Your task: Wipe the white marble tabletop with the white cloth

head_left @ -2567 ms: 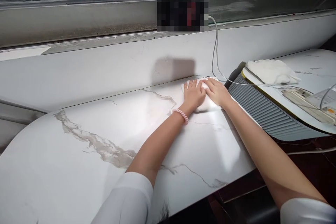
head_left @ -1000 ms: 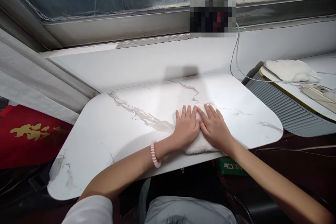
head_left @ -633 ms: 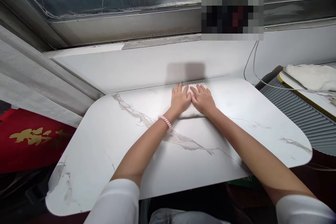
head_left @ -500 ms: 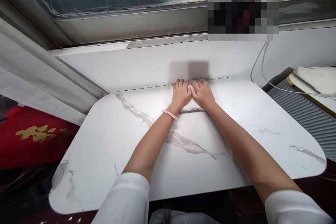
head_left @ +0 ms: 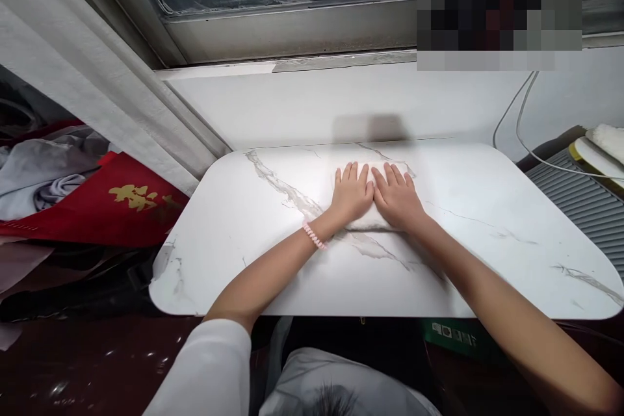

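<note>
A folded white cloth (head_left: 371, 219) with a soft, fuzzy edge lies flat on the white marble-patterned tabletop (head_left: 302, 286). My left hand (head_left: 351, 197) rests palm down on its left part, fingers stretched out. Beside it, thumbs nearly touching, my right hand (head_left: 398, 198) presses flat on the cloth's right part, its fingers extended too. Both hands cover much of the cloth. A pink coiled band (head_left: 313, 234) sits round my left wrist.
Behind the tabletop is a white wall (head_left: 273, 104) below a window. A pale curtain (head_left: 146, 91) and a red cloth with gold characters (head_left: 141, 198) are at left. To the right stand a grey ribbed surface (head_left: 568, 175), another white fluffy cloth (head_left: 608, 142) and a hanging cable (head_left: 520, 123).
Both hands and the cloth have slid back from the wall-side edge toward me. My view has turned left, so more of the red cloth and clothing at left shows.
</note>
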The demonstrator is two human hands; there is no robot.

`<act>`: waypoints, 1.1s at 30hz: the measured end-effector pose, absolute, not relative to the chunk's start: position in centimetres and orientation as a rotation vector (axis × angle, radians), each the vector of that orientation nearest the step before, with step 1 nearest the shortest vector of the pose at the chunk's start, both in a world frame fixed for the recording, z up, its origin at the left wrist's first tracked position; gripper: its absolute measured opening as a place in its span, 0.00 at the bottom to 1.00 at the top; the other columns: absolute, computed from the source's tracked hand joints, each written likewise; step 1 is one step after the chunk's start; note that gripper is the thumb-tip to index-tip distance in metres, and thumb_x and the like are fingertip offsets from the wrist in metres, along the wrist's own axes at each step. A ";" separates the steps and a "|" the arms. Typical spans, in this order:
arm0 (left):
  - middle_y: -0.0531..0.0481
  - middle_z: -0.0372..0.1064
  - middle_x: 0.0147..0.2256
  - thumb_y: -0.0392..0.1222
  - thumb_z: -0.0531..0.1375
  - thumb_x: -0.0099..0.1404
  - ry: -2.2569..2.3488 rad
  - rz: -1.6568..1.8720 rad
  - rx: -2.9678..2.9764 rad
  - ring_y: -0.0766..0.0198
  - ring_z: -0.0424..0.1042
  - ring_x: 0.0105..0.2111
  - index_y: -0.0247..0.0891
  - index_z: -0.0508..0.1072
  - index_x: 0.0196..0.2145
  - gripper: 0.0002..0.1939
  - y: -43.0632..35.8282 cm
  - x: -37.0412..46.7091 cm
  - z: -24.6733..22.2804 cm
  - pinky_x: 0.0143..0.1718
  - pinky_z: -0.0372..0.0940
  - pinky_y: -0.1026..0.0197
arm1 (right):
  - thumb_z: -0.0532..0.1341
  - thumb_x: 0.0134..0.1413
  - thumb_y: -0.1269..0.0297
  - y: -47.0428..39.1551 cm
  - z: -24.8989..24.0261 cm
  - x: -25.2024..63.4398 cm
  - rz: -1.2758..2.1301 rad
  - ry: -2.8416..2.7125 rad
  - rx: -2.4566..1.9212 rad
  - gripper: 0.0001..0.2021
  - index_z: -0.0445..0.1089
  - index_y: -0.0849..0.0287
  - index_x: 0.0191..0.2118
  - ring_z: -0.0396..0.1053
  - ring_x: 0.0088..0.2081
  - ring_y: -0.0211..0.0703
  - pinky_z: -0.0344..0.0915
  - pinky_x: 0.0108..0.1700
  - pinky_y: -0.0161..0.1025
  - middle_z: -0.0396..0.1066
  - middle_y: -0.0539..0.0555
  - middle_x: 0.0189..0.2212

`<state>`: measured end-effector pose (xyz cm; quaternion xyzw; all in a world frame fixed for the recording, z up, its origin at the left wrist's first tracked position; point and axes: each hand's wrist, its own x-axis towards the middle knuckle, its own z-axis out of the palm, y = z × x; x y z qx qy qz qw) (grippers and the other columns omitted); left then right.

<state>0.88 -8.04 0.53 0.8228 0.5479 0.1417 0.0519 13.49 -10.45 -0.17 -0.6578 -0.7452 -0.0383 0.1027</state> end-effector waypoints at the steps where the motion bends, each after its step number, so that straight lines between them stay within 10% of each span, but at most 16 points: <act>1: 0.39 0.51 0.66 0.43 0.43 0.73 1.657 0.425 2.509 0.55 0.47 0.67 0.34 0.55 0.65 0.26 -9.5 0.4 0.5 0.66 0.42 0.46 | 0.40 0.66 0.61 -12.1 -0.2 13.0 -0.136 -2.200 -1.941 0.27 0.54 0.63 0.66 0.48 0.67 0.57 0.49 0.63 0.60 0.52 0.66 0.66; 15: 0.33 0.48 0.66 0.42 0.43 0.73 1.498 0.284 2.631 0.47 0.44 0.67 0.32 0.54 0.66 0.26 -24.0 -5.6 1.1 0.64 0.46 0.38 | 0.48 0.61 0.65 -26.8 0.1 8.0 -0.216 -2.252 -1.847 0.28 0.58 0.64 0.65 0.49 0.67 0.61 0.48 0.64 0.61 0.54 0.68 0.65; 33: 0.38 0.63 0.56 0.38 0.45 0.72 1.810 0.479 2.547 0.51 0.59 0.57 0.35 0.62 0.61 0.23 -1.0 -8.2 1.1 0.59 0.52 0.50 | 0.42 0.63 0.64 -1.9 0.7 4.1 -0.008 -2.215 -1.855 0.27 0.55 0.60 0.66 0.48 0.66 0.53 0.46 0.64 0.57 0.53 0.63 0.66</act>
